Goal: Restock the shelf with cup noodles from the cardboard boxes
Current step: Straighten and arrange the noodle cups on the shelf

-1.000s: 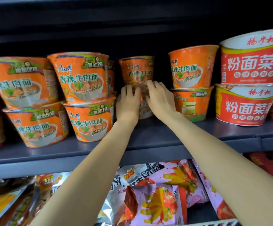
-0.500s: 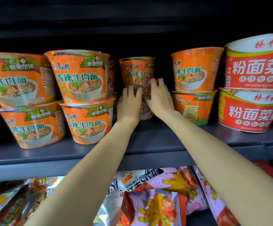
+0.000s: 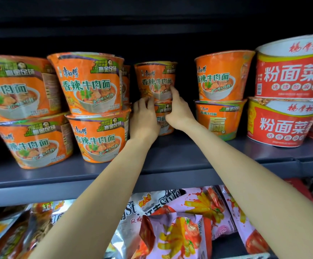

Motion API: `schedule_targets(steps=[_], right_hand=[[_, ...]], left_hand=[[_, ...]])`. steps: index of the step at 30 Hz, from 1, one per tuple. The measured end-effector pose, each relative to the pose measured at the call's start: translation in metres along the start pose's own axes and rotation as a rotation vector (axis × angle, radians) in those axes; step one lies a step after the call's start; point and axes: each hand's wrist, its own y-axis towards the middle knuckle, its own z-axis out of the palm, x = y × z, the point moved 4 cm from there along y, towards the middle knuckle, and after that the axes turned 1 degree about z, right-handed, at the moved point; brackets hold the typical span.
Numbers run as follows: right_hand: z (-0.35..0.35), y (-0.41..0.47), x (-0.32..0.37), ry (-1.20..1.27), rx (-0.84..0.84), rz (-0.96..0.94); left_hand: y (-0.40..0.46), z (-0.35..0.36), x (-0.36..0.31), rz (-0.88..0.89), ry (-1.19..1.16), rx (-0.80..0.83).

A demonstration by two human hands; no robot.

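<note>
Here, both hands' fingers (image 3: 174, 90) touch the rear stacked cup noodles (image 3: 156, 81).

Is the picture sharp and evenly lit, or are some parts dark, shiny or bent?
Head view: centre sharp; shelf back black; glare on the orange cup wrap and snack bags; wide-angle bending tilts the red bowls; the hands slightly soft.

Two hands, left hand (image 3: 145, 122) and right hand (image 3: 180, 111), grip a stacked orange noodle cup (image 3: 162, 118) far back on the grey shelf (image 3: 189, 156)
</note>
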Motion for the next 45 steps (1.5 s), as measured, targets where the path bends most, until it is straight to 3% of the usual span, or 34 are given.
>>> schedule_targets(steps=[6,10,14,17,20,22,24,26,30,32,35,39,42,45], right_hand=[[-0.002,-0.006,0.005,-0.080,0.031,-0.005],[-0.020,-0.024,0.019,-0.031,0.004,-0.094],[-0.079,-0.081,0.022,-0.067,-0.436,-0.299],[-0.116,-0.117,-0.007,-0.166,-0.663,-0.230],[-0.129,-0.117,-0.041,-0.195,-0.456,0.064],[-0.127,-0.111,-0.051,-0.004,-0.256,0.212],[-0.122,-0.106,-0.053,0.264,-0.136,0.269],[-0.121,-0.107,-0.054,0.365,-0.090,0.281],[-0.114,-0.126,-0.043,0.339,-0.015,0.193],[-0.118,-0.129,-0.040,0.240,-0.117,0.139],[-0.129,-0.112,-0.055,0.123,-0.266,0.265],[-0.124,-0.087,-0.070,0.200,-0.044,0.404],[-0.123,-0.091,-0.064,0.249,0.040,0.358],[-0.114,-0.114,-0.046,0.309,0.090,0.192]], left_hand=[[0.000,0.000,0.000,-0.009,0.006,0.012],[-0.003,-0.008,-0.002,0.078,-0.076,-0.144],[-0.011,-0.025,-0.026,0.405,-0.124,-0.377],[-0.016,-0.025,-0.053,0.478,-0.278,-0.176],[-0.016,-0.006,-0.081,0.190,-0.549,0.160],[-0.015,0.004,-0.098,-0.041,-0.782,0.313],[-0.015,0.007,-0.112,-0.187,-0.980,0.365],[-0.017,0.008,-0.119,-0.272,-1.121,0.364],[-0.029,-0.004,-0.109,-0.272,-1.156,0.291],[-0.036,-0.009,-0.098,-0.284,-1.155,0.233],[-0.041,-0.009,-0.084,-0.336,-1.131,0.202],[-0.036,-0.006,-0.094,-0.290,-1.129,0.265],[-0.037,-0.002,-0.106,-0.228,-1.113,0.289],[-0.042,-0.004,-0.092,-0.228,-1.101,0.235]])
